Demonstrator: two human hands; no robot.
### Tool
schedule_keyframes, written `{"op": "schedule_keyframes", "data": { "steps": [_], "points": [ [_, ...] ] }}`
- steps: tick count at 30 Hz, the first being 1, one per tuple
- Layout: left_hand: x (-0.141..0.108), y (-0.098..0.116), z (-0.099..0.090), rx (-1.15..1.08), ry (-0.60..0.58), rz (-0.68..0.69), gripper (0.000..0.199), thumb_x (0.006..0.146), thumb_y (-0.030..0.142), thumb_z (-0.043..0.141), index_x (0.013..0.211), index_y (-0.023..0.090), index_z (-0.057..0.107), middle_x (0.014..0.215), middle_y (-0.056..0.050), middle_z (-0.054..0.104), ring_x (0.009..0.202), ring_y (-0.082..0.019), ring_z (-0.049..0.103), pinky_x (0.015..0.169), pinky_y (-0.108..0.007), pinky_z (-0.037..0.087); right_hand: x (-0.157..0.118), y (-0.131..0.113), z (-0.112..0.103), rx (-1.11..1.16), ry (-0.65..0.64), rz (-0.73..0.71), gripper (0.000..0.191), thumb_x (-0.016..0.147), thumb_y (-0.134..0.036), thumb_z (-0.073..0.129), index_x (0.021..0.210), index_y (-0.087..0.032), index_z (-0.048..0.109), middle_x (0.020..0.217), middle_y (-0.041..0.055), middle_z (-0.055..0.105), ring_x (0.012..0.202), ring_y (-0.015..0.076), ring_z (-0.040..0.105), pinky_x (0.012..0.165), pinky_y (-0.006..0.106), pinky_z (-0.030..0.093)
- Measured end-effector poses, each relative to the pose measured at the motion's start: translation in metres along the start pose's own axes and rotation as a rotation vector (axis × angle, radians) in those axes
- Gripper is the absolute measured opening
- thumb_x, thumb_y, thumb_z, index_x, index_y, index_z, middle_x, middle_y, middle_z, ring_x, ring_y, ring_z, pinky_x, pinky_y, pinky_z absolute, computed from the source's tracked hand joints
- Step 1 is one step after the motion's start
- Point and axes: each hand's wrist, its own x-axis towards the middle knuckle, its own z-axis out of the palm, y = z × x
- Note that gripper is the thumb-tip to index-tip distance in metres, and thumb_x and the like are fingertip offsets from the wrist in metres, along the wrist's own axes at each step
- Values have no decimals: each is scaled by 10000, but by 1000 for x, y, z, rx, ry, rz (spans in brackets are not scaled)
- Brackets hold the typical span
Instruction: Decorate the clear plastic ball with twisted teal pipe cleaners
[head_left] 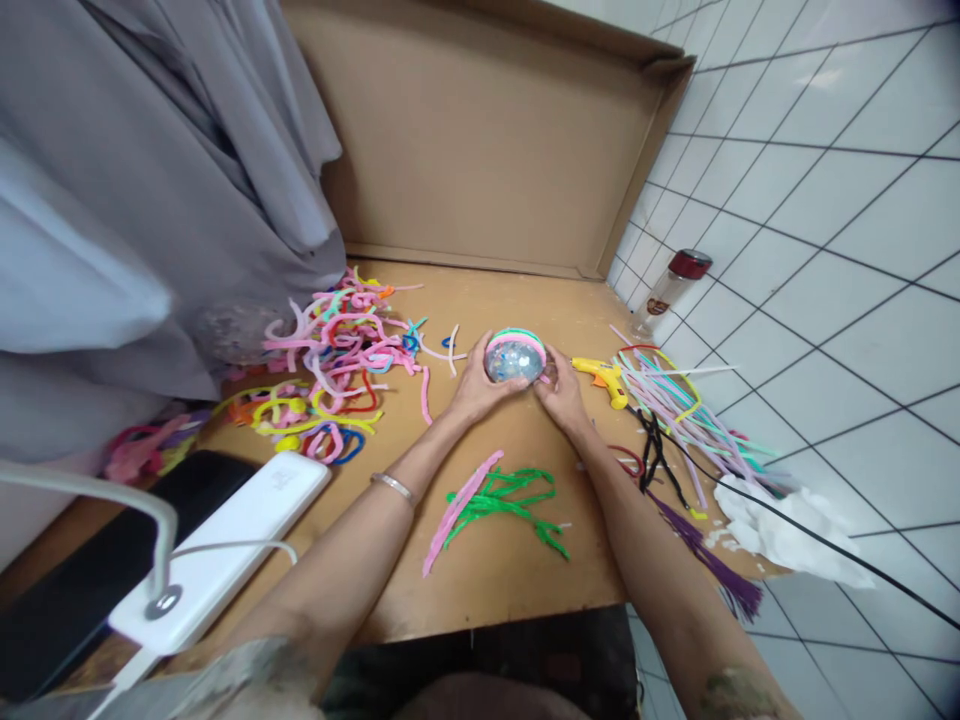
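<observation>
Between my two hands is a clear, shiny ball (514, 362) with pink and green pipe cleaner bands over its far side. My left hand (480, 385) is wrapped round the ball's left side, its thumb along the lower edge. On the right, my right hand (561, 388) holds the ball's other side, with a bit of pink pipe cleaner by its fingertips. Nearer to me lie several green pipe cleaners (510, 500) and a pink pipe cleaner (463, 512). A yellow glue gun (602, 381) rests just right of my right hand.
A tangled heap of coloured pipe cleaners (345, 350) covers the table's left. Straight pipe cleaners (675, 410), a black cable (810, 525) and white fluff (780, 525) lie right. A red-lidded jar (675, 285) stands by the wall. A white power bank (225, 550) sits front left; cardboard (487, 140) stands behind.
</observation>
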Motion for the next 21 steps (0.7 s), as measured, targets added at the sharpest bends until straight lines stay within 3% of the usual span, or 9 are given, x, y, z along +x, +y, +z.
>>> {"op": "schedule_keyframes", "data": {
  "steps": [11, 18, 21],
  "points": [
    [-1, 5, -2, 10, 3, -27, 1182, 510, 463, 864, 1481, 162, 261, 1506, -196, 346, 1380, -326, 373, 1151, -449, 294, 2, -2, -4, -53, 96, -25, 525, 766, -273, 595, 1283, -208, 529, 1154, 121, 625, 1051, 260, 619, 963, 469, 502],
    [-1, 0, 0, 74, 22, -26, 1080, 540, 410, 860, 1453, 213, 317, 1403, -146, 494, 1288, -303, 484, 1100, -451, 366, 3, -16, -10, -19, 39, -2, 409, 854, -444, 548, 1195, -223, 601, 1114, 102, 636, 985, 239, 620, 904, 429, 512],
    [0, -2, 0, 129, 62, 15, 1061, 523, 409, 866, 1431, 206, 356, 1402, -154, 487, 1299, -320, 467, 1102, -465, 360, 2, -15, -9, 19, 27, 31, 378, 856, -465, 538, 1141, -229, 617, 1103, 95, 643, 961, 233, 623, 882, 408, 521]
  ]
}}
